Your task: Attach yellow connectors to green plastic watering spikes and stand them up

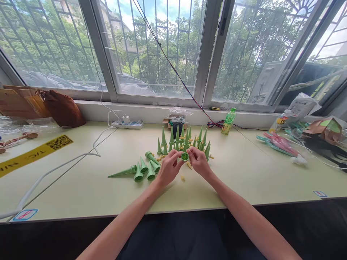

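Note:
My left hand is closed around a green plastic watering spike, its round hollow end turned toward me. At the spike's right edge, the fingers of my right hand are pinched together; what lies between them is hidden. Just behind my hands stand several green spikes, points up, some with small yellow valves at their sides. Left of my left hand is a loose group of green spikes, some upright, others lying down. A yellow valve lies on the table below my hands, and another yellow piece is beside my right fingers.
The pale table runs along a window. At the back are a power strip, a small box with plastic wrap and a green bottle. A white cable crosses the left side. Pink and teal bags lie right.

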`<action>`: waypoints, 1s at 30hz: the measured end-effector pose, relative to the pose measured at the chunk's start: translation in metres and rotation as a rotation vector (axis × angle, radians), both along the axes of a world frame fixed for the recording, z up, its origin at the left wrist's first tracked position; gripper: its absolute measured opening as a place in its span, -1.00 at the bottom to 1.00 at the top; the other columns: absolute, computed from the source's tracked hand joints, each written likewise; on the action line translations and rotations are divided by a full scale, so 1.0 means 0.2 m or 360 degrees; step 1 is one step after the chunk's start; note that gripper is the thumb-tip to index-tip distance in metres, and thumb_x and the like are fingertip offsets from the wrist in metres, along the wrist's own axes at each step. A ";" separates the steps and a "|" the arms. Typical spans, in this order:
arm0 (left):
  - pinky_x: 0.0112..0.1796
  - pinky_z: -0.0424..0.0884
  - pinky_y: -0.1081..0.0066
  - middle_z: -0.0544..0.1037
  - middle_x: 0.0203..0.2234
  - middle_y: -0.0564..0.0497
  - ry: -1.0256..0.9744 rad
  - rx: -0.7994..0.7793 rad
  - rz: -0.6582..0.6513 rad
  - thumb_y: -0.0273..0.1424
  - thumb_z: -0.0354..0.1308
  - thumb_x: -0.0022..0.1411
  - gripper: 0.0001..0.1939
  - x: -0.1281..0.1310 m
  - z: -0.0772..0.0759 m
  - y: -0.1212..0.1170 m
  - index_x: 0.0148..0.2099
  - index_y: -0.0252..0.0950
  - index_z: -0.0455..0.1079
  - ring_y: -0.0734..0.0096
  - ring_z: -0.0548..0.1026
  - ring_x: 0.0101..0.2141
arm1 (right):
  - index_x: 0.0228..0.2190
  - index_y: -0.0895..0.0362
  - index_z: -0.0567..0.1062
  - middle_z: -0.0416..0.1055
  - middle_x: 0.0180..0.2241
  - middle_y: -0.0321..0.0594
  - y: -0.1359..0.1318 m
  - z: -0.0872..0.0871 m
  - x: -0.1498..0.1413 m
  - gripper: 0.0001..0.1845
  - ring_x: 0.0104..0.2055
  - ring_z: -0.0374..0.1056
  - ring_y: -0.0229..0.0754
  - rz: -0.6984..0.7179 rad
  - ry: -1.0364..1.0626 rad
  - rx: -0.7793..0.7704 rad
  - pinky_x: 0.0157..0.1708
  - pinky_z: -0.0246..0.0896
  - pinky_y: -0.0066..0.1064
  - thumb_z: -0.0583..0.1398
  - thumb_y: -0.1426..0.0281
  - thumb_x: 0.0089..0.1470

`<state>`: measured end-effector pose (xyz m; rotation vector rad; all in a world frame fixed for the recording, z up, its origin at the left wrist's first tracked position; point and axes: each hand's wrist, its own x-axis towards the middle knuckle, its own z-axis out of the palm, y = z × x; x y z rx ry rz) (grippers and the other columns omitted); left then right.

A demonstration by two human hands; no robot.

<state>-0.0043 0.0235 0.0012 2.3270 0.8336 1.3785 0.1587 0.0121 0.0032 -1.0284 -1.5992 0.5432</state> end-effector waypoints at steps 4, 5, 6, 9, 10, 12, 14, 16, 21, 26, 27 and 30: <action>-0.50 0.23 0.52 0.38 -0.34 0.04 -0.0076 -0.0150 0.0023 -0.22 0.09 0.29 -0.77 0.01 0.02 -0.01 -0.10 -0.24 0.38 0.63 0.23 -0.58 | -0.50 0.09 0.25 0.06 -0.66 -0.42 0.00 -0.01 0.00 -0.61 -0.62 -0.02 -0.33 -0.0042 0.0029 -0.0002 -0.60 -0.09 -0.46 0.03 0.09 0.24; -0.53 0.21 0.53 0.39 -0.33 0.04 -0.0107 -0.0211 0.0029 -0.20 0.12 0.26 -0.74 0.02 0.02 -0.01 -0.09 -0.24 0.36 0.65 0.21 -0.60 | -0.49 0.09 0.26 0.07 -0.66 -0.41 0.00 -0.01 0.00 -0.61 -0.62 -0.01 -0.32 -0.0056 0.0038 0.0005 -0.60 -0.08 -0.46 0.03 0.09 0.24; -0.56 0.19 0.54 0.39 -0.33 0.05 -0.0133 -0.0278 0.0026 -0.18 0.17 0.22 -0.69 0.02 0.03 -0.02 -0.08 -0.24 0.34 0.67 0.20 -0.63 | -0.48 0.09 0.26 0.08 -0.66 -0.41 0.00 -0.01 0.00 -0.61 -0.62 0.00 -0.32 -0.0071 0.0050 0.0015 -0.60 -0.07 -0.46 0.03 0.08 0.24; -0.61 0.11 0.56 0.42 -0.39 0.09 -0.0155 -0.0474 -0.0029 -0.11 0.28 0.07 -0.52 0.02 0.05 -0.02 -0.07 -0.26 0.28 0.68 0.18 -0.67 | -0.47 0.09 0.25 0.08 -0.65 -0.41 0.00 0.00 0.00 -0.62 -0.61 0.01 -0.32 -0.0120 0.0104 0.0050 -0.60 -0.06 -0.46 0.02 0.08 0.25; -0.62 0.10 0.56 0.43 -0.43 0.10 -0.0155 -0.0532 -0.0059 -0.08 0.27 0.07 -0.53 0.01 0.05 -0.03 -0.11 -0.27 0.29 0.67 0.19 -0.67 | -0.47 0.08 0.24 0.07 -0.65 -0.41 0.00 0.00 0.01 -0.62 -0.61 0.01 -0.32 -0.0129 0.0119 0.0055 -0.60 -0.06 -0.47 0.02 0.08 0.25; -0.61 0.10 0.55 0.42 -0.50 0.07 -0.0177 -0.0652 -0.0113 -0.01 0.17 0.14 -0.57 0.01 0.06 -0.02 -0.27 -0.32 0.34 0.63 0.22 -0.66 | -0.48 0.08 0.22 0.05 -0.65 -0.42 0.00 0.00 0.01 -0.61 -0.62 0.01 -0.32 -0.0130 0.0132 0.0055 -0.60 -0.06 -0.47 0.01 0.08 0.25; -0.60 0.13 0.53 0.40 -0.58 0.03 -0.0211 -0.0812 -0.0168 0.05 0.02 0.22 -0.48 0.01 0.06 -0.02 -0.42 -0.35 0.35 0.60 0.24 -0.66 | -0.47 0.08 0.23 0.06 -0.64 -0.42 -0.01 0.01 0.01 -0.61 -0.62 0.02 -0.32 -0.0108 0.0113 0.0055 -0.60 -0.05 -0.47 0.01 0.07 0.25; -0.62 0.13 0.52 0.39 -0.64 0.02 -0.0230 -0.1018 -0.0240 0.10 -0.08 0.25 -0.38 0.01 0.07 -0.02 -0.47 -0.37 0.38 0.59 0.24 -0.67 | -0.46 0.09 0.24 0.09 -0.64 -0.41 -0.01 0.01 0.01 -0.61 -0.61 0.04 -0.32 -0.0080 0.0072 0.0066 -0.59 -0.04 -0.47 0.02 0.07 0.24; -0.67 0.05 0.52 0.43 -0.58 -0.04 -0.0306 -0.1345 -0.0468 0.12 -0.05 0.21 -0.36 0.00 0.07 -0.01 -0.42 -0.40 0.42 0.60 0.23 -0.68 | -0.46 0.09 0.24 0.10 -0.64 -0.41 -0.02 0.00 0.00 -0.64 -0.61 0.02 -0.33 -0.0038 0.0010 0.0079 -0.59 -0.04 -0.47 0.02 0.12 0.25; -0.68 0.09 0.52 0.48 -0.47 -0.08 -0.0403 -0.1454 -0.0566 0.09 0.04 0.17 -0.43 0.00 0.07 -0.01 -0.39 -0.39 0.39 0.60 0.27 -0.66 | -0.46 0.09 0.26 0.11 -0.63 -0.40 -0.01 0.00 0.01 -0.64 -0.60 0.03 -0.33 -0.0030 -0.0006 0.0083 -0.58 -0.04 -0.46 0.03 0.12 0.24; -0.68 0.09 0.53 0.48 -0.47 -0.07 -0.0413 -0.1464 -0.0589 0.07 0.06 0.17 -0.46 0.00 0.07 -0.01 -0.39 -0.38 0.38 0.60 0.27 -0.65 | -0.46 0.09 0.27 0.11 -0.62 -0.40 -0.01 0.00 0.01 -0.64 -0.60 0.03 -0.33 -0.0029 -0.0001 0.0081 -0.58 -0.04 -0.46 0.03 0.12 0.24; -0.66 0.10 0.54 0.40 -0.59 0.04 -0.0381 -0.1444 -0.0625 0.01 0.09 0.19 -0.54 -0.01 0.08 -0.01 -0.38 -0.35 0.36 0.59 0.27 -0.66 | -0.47 0.10 0.26 0.10 -0.63 -0.40 -0.01 0.00 0.01 -0.64 -0.60 0.02 -0.33 -0.0026 0.0020 0.0064 -0.58 -0.05 -0.46 0.03 0.11 0.24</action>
